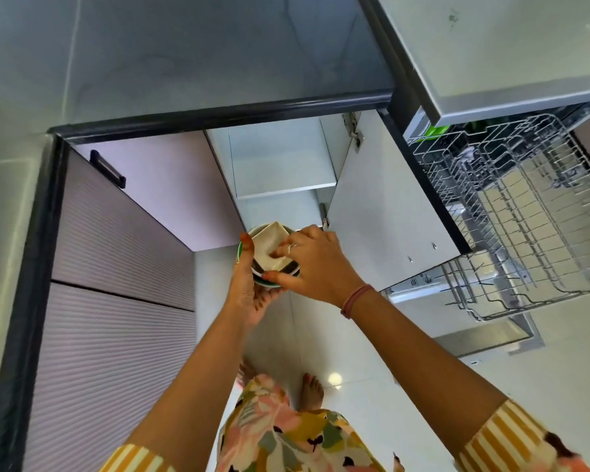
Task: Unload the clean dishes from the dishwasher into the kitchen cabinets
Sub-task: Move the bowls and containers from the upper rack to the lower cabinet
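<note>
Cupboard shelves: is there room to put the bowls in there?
Yes. The open cupboard shows a bare upper shelf between its white side walls, and more bare room below it, just behind the bowls. The door stands wide to the right. It is crowded at the bowls, where the left hand and right hand both hold them.

A person seen from above is wearing a floral dress (286, 434) in yellow, pink, green and white, with dark accents. Its short sleeves (501, 441) are ending in cuffs striped yellow and white. The right wrist is carrying a thin pinkish-red band (355, 299), and a silver ring (291, 247) is sitting on one right-hand finger. The feet (312, 391) are showing bare.
</note>
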### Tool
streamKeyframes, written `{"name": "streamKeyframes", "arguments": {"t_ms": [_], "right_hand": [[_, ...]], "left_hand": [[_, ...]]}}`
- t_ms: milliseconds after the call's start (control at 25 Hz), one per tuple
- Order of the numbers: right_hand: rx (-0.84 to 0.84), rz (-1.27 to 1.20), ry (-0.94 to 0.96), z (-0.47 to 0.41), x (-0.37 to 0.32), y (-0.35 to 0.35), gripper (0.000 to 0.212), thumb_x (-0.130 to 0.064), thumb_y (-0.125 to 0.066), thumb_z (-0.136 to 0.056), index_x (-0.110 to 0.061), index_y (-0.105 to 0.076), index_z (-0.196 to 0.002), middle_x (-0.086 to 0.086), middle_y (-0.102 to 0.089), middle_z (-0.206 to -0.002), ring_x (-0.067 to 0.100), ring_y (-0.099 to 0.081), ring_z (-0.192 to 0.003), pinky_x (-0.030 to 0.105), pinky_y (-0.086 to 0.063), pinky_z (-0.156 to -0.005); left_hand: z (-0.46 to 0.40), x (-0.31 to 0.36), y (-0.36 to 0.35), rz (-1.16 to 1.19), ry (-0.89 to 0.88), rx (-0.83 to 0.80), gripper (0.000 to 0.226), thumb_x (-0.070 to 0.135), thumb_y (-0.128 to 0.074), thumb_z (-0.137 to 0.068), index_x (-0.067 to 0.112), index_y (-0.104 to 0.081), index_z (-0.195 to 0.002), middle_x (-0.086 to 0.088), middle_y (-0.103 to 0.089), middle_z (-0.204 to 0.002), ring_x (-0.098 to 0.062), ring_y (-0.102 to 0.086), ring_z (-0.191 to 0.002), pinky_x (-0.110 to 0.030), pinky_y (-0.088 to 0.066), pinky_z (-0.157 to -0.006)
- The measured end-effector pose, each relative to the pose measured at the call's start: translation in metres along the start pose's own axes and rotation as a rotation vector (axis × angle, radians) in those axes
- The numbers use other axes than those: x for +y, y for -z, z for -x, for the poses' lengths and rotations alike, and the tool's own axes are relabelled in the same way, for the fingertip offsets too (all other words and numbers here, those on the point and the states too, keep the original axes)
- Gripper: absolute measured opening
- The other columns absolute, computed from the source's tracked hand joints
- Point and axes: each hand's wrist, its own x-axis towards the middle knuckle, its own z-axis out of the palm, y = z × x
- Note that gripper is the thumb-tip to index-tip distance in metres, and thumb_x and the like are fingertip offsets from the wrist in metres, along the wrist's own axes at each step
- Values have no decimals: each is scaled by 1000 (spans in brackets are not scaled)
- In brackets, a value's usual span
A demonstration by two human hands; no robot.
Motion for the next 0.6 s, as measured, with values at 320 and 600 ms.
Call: {"name": "streamKeyframes", "arguments": {"t_ms": [320,600], "right_hand": [[-182,64,-64,-65,1,-6,33,-49,-57,-87,-33,-66,-116,-14,-56,-130,15,-31,-129,38,-12,-98],[281,-689,-154,-129,31,-23,5,-22,-68,-85,-25,-66,-89,-23,-60,-71,-3,-45,-61,13,-33,-60]], "left_hand": [[-55,50,15,-28,95,-14,91,85,-29,-70,19,-59,-124,-16,-68,-116,-33,-64,-107,-50,-54,-86],[-131,78,34,-15,104,-61,76,75,-37,-79,21,-54,-130,-17,-66,-118,-34,-68,-101,-49,-57,-78]]}}
